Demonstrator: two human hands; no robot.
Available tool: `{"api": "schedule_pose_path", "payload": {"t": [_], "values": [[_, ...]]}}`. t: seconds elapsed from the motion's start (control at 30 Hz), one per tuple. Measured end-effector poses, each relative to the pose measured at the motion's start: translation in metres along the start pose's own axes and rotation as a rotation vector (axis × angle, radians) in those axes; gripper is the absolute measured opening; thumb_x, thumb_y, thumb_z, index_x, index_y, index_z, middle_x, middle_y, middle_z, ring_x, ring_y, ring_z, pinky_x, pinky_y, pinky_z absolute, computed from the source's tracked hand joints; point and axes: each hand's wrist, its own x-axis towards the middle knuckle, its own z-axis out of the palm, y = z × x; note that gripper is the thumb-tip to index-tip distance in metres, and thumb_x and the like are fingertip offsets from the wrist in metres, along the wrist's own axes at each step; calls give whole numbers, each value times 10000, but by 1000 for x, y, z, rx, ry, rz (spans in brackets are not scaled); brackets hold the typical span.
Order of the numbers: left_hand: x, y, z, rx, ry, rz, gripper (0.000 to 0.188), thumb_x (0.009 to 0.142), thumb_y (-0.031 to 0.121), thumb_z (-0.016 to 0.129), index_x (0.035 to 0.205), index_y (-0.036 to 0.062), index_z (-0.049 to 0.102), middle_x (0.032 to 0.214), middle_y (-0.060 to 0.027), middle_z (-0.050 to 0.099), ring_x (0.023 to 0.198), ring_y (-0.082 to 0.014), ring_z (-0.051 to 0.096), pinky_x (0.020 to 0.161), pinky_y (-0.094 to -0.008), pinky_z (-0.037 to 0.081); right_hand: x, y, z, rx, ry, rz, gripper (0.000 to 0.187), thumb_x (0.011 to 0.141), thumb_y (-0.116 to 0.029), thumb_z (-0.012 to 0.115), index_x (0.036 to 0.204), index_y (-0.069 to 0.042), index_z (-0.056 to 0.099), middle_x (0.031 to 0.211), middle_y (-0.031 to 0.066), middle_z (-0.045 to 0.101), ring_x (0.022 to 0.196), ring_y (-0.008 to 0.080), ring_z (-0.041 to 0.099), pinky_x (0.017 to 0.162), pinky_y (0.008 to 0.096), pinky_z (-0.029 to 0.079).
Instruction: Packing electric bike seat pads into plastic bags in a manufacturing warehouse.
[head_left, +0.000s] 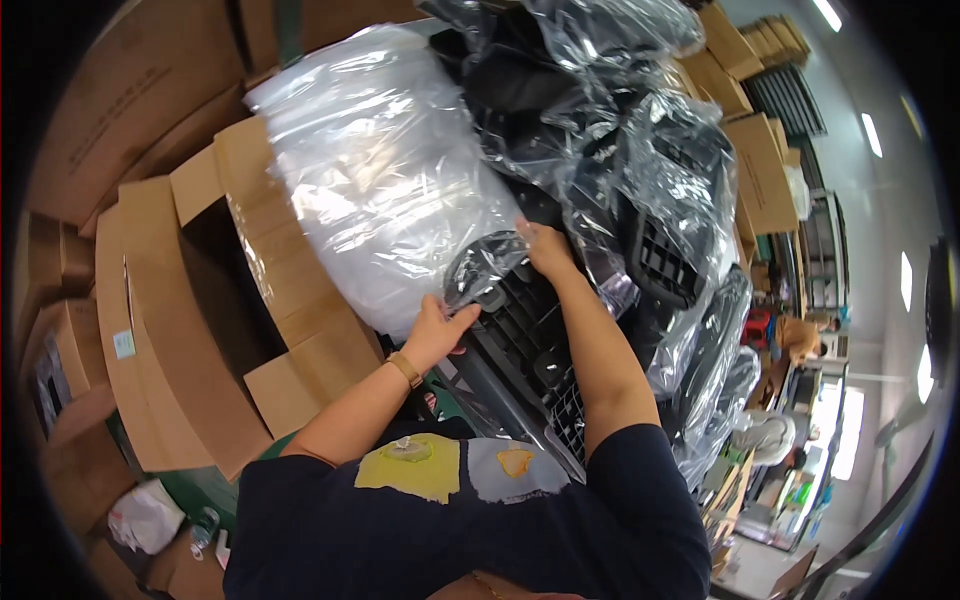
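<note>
While L hand [432, 335] & R hand [548, 250] have fingers pinched on clear film [487, 262], it might rip if yanked vs. edges of black slatted part [522, 318]

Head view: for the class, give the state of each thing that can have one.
Left hand: pinching plastic
Right hand: pinching plastic
Clear plastic: spread out, creased
Black part: partly covered
Cardboard box: open
Bagged parts: wrapped, heaped
Ceiling light: lit
</note>
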Motion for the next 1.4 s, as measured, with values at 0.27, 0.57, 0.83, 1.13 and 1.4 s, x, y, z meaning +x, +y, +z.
{"api": "schedule_pose_path", "payload": {"t": [0.27,0.57,0.83,1.13,1.4], "values": [[49,22,-43,-160,442,209,432,799,372,679,857,25,428,695,-55,482,591,-126,474,470,-293,409,-6,-30,-19,189,196,-391,401,957,-364,391,1132,-58,582,991,262,605,968,427,568,822,421,450],[59,10,-81,604,910,761,265,892,250,592,853,18,471,807,-101,499,729,-208,505,644,-319,442,-46,32,6,570,130,-311,412,931,-351,463,1049,10,625,942,245,641,895,335,626,801,381,454],[2,12,-67,247,717,894,96,872,50,547,954,34,500,808,-76,507,713,-163,495,675,-279,439,-251,156,25,660,8,-53,386,830,-245,679,1111,9,602,992,126,666,913,175,637,789,291,506],[-4,49,-66,903,572,864,147,844,159,632,962,80,664,695,-47,513,654,-157,493,595,-287,413,-408,206,76,1338,-403,683,391,824,-189,669,1146,10,567,1036,132,645,897,248,641,804,365,526],[-17,69,-49,287,306,798,183,928,176,550,1006,27,624,910,-36,635,843,-100,555,763,-240,447,-402,172,90,1660,-286,316,453,767,-11,669,1198,13,530,1104,119,609,974,220,609,858,352,505]]}}
